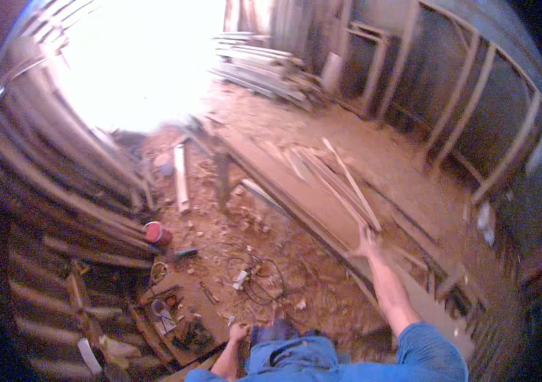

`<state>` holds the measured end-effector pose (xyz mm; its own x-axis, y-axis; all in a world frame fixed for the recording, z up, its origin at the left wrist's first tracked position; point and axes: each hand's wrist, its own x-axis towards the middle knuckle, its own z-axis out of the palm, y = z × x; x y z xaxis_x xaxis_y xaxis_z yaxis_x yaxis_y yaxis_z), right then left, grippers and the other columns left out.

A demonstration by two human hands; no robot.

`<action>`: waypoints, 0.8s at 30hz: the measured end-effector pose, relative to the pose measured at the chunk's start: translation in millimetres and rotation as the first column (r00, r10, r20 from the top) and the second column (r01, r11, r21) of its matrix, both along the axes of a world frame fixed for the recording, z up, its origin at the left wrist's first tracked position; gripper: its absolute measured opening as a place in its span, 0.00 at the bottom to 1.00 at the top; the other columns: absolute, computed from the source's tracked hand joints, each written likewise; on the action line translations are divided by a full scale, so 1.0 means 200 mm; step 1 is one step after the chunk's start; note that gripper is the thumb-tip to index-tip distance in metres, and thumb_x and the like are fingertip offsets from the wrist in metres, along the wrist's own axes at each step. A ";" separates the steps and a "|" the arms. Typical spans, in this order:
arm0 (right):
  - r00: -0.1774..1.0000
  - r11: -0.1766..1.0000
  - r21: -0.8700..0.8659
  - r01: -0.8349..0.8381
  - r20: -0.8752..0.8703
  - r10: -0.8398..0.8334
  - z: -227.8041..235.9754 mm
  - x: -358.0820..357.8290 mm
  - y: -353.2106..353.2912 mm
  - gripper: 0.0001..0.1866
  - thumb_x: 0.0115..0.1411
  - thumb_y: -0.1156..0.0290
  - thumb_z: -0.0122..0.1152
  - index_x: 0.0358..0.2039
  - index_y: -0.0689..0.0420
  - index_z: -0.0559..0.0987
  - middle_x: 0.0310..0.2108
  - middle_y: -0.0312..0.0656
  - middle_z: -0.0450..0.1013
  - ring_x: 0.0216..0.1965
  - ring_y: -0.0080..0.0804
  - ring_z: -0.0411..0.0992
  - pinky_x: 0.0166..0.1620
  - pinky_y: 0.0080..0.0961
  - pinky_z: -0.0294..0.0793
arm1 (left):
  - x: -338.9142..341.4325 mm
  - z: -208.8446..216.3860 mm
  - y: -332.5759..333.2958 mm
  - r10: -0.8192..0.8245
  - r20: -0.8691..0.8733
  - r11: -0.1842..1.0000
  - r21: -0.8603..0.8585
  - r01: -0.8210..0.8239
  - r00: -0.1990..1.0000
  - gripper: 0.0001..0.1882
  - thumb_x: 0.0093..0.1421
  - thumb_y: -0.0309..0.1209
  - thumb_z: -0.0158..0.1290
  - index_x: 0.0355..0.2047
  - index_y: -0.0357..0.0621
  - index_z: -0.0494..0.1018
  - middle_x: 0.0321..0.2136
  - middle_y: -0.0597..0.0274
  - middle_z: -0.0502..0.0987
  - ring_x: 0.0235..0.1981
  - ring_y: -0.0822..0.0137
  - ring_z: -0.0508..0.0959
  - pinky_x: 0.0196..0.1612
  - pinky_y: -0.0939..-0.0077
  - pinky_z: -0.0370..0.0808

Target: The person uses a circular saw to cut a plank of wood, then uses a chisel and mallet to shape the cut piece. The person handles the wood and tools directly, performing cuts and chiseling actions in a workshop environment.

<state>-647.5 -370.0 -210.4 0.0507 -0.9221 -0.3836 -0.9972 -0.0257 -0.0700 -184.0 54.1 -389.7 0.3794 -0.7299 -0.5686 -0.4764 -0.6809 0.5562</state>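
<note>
My right arm reaches forward over a long wooden bench (271, 162). My right hand (366, 243) is at the near ends of several thin wooden strips (338, 184), its thumb and fingers apart; blur hides whether it touches them. One paler strip (352, 184) lies at an angle across the others, its near end beside my fingers. Low beside my body, my left hand (239, 331) is closed. A small pale bit shows at its fingers, too small to name.
On the dirt floor lie a looped cable with a white plug block (241, 280), a red bucket (158, 233) and a light board (181, 178). A cluttered tool box (166, 318) stands at lower left. Stacked planks (261, 67) lie at the back; wooden framing (455, 95) lines the right wall.
</note>
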 end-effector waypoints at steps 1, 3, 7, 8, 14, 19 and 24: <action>0.998 0.998 -0.054 -0.045 0.032 0.047 -0.02 0.00 0.00 0.86 0.30 0.26 0.76 0.75 0.47 0.29 0.74 0.63 0.43 0.74 0.63 0.44 0.72 0.59 0.46 | -0.01 0.02 0.00 0.000 0.028 0.997 -0.074 0.002 1.000 0.28 0.56 0.57 0.59 0.47 0.50 0.84 0.36 0.52 0.86 0.39 0.54 0.85 0.47 0.61 0.81; 0.998 1.000 -0.001 0.005 -0.069 -0.005 -0.03 0.03 0.01 0.86 0.31 0.26 0.75 0.75 0.54 0.29 0.72 0.68 0.47 0.73 0.64 0.47 0.72 0.59 0.45 | -0.04 0.08 -0.06 -0.145 0.055 0.989 0.011 0.144 0.988 0.30 0.58 0.58 0.57 0.48 0.47 0.82 0.39 0.51 0.85 0.42 0.53 0.85 0.49 0.60 0.80; 0.993 0.995 0.006 -0.099 -0.068 0.099 -0.05 0.12 0.18 0.86 0.31 0.27 0.76 0.74 0.59 0.31 0.71 0.70 0.46 0.72 0.68 0.46 0.72 0.62 0.43 | -0.19 0.23 -0.45 -0.192 -0.109 0.981 -0.052 0.187 0.975 0.35 0.59 0.62 0.57 0.53 0.45 0.80 0.47 0.49 0.83 0.50 0.52 0.82 0.54 0.60 0.77; 0.997 0.997 0.024 -0.072 -0.030 0.073 -0.05 0.16 0.27 0.87 0.30 0.26 0.76 0.74 0.59 0.32 0.72 0.69 0.45 0.72 0.70 0.45 0.71 0.66 0.41 | -0.26 0.28 -0.60 -0.194 -0.165 0.970 -0.181 0.164 0.967 0.38 0.58 0.62 0.57 0.57 0.44 0.76 0.49 0.48 0.82 0.51 0.52 0.81 0.55 0.60 0.76; 0.954 0.965 0.260 -0.029 0.294 -0.051 -0.01 0.30 0.67 0.85 0.29 0.24 0.75 0.74 0.61 0.40 0.72 0.69 0.47 0.72 0.61 0.52 0.73 0.48 0.53 | -0.67 0.71 -1.42 0.023 -0.320 0.867 -0.466 -0.178 0.947 0.62 0.51 0.64 0.64 0.70 0.31 0.51 0.62 0.30 0.65 0.64 0.45 0.69 0.64 0.57 0.69; 0.597 0.966 0.130 -0.224 0.801 0.031 -0.10 0.41 0.93 0.68 0.45 0.29 0.71 0.72 0.65 0.52 0.69 0.62 0.57 0.70 0.57 0.56 0.71 0.46 0.56 | -0.95 0.91 -1.71 0.092 -0.063 0.900 -0.421 -0.110 0.994 0.69 0.46 0.57 0.70 0.72 0.33 0.38 0.60 0.32 0.63 0.60 0.37 0.69 0.60 0.49 0.72; 0.616 0.804 0.479 -0.353 0.766 -0.185 -0.30 0.70 1.13 0.64 0.49 0.30 0.68 0.71 0.64 0.55 0.68 0.60 0.59 0.70 0.56 0.58 0.71 0.45 0.57 | -0.79 0.83 -1.69 0.031 0.446 0.905 -0.393 0.165 0.895 0.51 0.48 0.48 0.68 0.66 0.44 0.55 0.45 0.49 0.71 0.42 0.45 0.79 0.36 0.47 0.82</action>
